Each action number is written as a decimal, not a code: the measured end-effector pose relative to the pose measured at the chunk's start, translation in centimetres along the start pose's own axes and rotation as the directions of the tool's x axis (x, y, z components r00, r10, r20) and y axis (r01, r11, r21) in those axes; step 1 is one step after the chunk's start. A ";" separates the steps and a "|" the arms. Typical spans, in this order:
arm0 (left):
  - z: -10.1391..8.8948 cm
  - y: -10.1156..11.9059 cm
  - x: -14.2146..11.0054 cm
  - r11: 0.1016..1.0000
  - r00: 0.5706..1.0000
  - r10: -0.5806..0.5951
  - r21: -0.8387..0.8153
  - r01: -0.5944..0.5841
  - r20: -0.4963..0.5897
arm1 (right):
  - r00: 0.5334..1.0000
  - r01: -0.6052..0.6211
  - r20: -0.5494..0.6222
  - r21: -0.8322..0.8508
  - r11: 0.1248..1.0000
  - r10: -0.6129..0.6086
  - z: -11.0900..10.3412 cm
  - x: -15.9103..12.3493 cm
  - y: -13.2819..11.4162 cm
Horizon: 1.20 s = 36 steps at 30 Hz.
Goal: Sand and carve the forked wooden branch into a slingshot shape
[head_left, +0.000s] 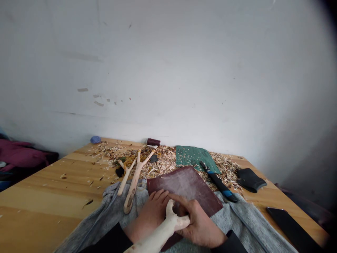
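Note:
My right hand (196, 225) is closed around the forked end of a pale, peeled wooden slingshot frame (158, 233), whose stem runs down to the lower edge of the view. My left hand (151, 214) lies behind that stem, its fingers on a dark red sheet (184, 184), perhaps leather or abrasive paper. Its thumb is hidden. The sheet rests on a grey fleece cloth (113, 207) across my lap. Two similar pale wooden forks (134, 182) lie just beyond my left hand, partly on the cloth.
Wood shavings (160, 161) cover the far table, with a green cloth (193, 158) among them. A blue-and-black-handled knife (218, 182) and a black sheath (250, 180) lie to the right. A black flat object (292, 228) sits near the right edge.

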<state>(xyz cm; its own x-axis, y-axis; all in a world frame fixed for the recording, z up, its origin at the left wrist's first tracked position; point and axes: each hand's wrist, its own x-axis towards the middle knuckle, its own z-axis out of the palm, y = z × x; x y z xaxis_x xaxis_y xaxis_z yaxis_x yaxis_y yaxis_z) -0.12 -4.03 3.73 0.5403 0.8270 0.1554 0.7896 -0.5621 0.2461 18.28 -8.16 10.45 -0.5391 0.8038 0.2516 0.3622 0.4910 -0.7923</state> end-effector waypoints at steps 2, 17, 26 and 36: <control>-0.2 0.1 0.0 1.000 1.000 -0.001 -0.003 0.001 0.018 | 1.000 -0.001 -0.006 0.004 1.000 0.001 0.0 0.0 0.0; -0.4 0.2 0.0 0.999 0.999 -0.018 -0.048 0.020 0.037 | 1.000 0.024 -0.019 0.002 1.000 -0.024 0.1 0.0 0.1; -1.5 0.7 -0.1 1.000 0.996 0.013 0.019 -0.015 0.084 | 1.000 0.024 0.002 -0.055 0.998 -0.024 -0.1 0.1 -0.5; -2.1 1.4 -0.2 1.000 0.999 0.022 0.001 -0.022 0.030 | 0.999 0.035 0.027 -0.099 0.994 -0.033 0.2 -0.1 -0.5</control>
<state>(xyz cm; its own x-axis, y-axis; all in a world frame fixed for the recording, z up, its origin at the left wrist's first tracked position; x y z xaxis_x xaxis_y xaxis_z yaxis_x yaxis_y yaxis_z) 0.28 -4.94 6.10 0.5663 0.8135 0.1322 0.7775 -0.5805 0.2419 17.99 -8.53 10.74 -0.5707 0.7781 0.2625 0.4167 0.5498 -0.7240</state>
